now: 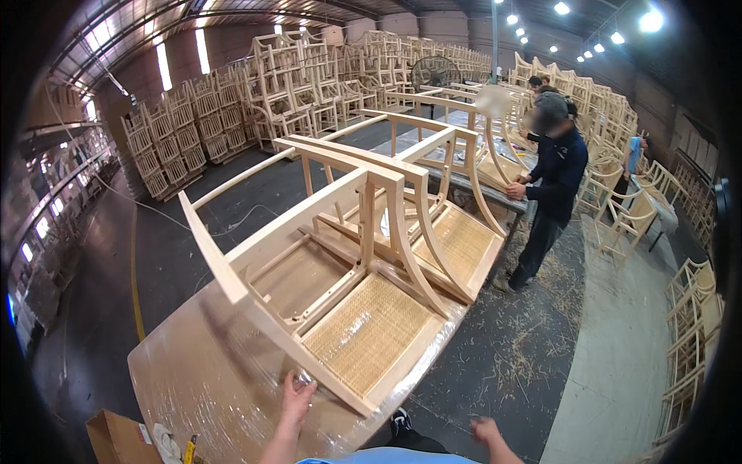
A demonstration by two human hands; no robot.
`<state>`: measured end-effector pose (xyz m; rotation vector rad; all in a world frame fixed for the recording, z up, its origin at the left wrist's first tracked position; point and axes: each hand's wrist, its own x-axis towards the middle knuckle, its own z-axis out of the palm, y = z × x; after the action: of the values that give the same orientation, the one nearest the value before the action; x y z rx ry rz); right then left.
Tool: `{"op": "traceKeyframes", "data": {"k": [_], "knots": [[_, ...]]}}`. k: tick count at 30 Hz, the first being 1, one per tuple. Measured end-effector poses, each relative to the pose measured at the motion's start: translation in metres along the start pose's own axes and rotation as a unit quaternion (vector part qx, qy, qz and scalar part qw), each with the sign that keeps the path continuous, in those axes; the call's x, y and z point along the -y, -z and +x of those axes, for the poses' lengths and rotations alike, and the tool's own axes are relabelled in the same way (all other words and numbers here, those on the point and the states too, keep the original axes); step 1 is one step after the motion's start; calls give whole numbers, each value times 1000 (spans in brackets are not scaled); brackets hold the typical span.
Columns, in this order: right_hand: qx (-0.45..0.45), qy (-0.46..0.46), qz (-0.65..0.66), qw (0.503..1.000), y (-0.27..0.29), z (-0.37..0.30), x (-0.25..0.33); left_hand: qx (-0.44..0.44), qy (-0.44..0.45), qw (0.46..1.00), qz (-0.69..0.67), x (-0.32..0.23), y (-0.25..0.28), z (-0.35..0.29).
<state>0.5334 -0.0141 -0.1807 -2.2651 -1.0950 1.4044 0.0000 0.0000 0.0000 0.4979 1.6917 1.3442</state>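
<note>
My left hand point(296, 398) is over the film-wrapped table, close to the lower rail of the nearest wooden chair frame point(301, 348). Its thumb and fingers are drawn together by a small shiny spot, which I cannot make out. The pale, unpainted frame lies tipped over, its woven cane panel point(367, 332) facing up and its legs pointing away to the upper left. Off the table's right side, my right hand point(487, 429) hangs low with curled fingers; what is in them, if anything, is hidden. A second chair frame point(440, 251) with a cane panel lies just behind the first.
Plastic film covers the table point(209, 371). A cardboard box point(124, 437) and a yellow-handled tool point(189, 448) are at lower left. A co-worker in dark clothes point(560, 166) stands along the row of frames. Wood shavings point(525, 348) litter the floor. Stacked chair frames point(294, 85) rise behind.
</note>
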Motion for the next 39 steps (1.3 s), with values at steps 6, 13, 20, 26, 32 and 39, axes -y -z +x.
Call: {"op": "traceKeyframes", "data": {"k": [6,13,20,26,32,39], "knots": [[-9,427,-93,899,-31,82,353,-84,-58,992,-75,-27,-23,60],[-129,473,-120,863,-80,141,489,-128,-13,973,-194,-12,-44,76],[-68,495,-126,857,-94,163,467,-153,-14,967,-203,17,-44,50],[-8,529,-129,839,-121,101,461,-192,-24,965,-179,3,20,25],[32,558,-116,821,-177,13,427,-195,-47,963,-177,8,138,-24],[106,537,-191,815,-246,-107,363,-288,-42,943,-158,46,263,-110]]}}
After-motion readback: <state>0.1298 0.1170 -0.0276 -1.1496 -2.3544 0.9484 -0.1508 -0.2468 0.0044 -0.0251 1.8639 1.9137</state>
